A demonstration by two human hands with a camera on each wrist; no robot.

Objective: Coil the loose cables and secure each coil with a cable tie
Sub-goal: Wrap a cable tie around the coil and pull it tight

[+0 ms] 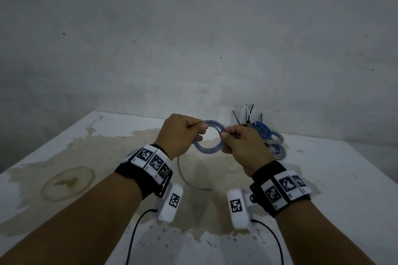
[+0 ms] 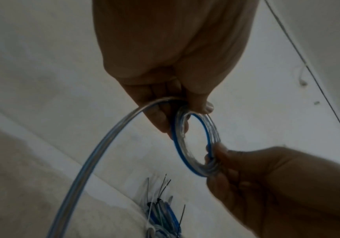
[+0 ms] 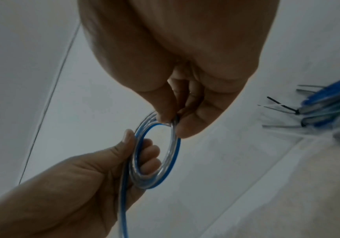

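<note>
A small coil of clear cable with a blue stripe (image 1: 209, 149) (image 2: 197, 145) (image 3: 156, 161) is held up above the white table between both hands. My left hand (image 1: 183, 135) (image 2: 177, 104) grips the coil's left side, thumb over the top and fingers through the ring. My right hand (image 1: 239, 142) (image 3: 175, 119) pinches the coil's right side between thumb and fingers. The cable's loose tail (image 1: 185, 176) (image 2: 87, 161) hangs from the left hand down to the table. Whether a cable tie sits in the right hand's pinch cannot be made out.
A pile of tied blue and clear coils (image 1: 269, 137) (image 3: 332, 109) with black and white tie ends sticking up lies at the back right by the wall. The stained white table (image 1: 64, 157) runs up to a grey wall.
</note>
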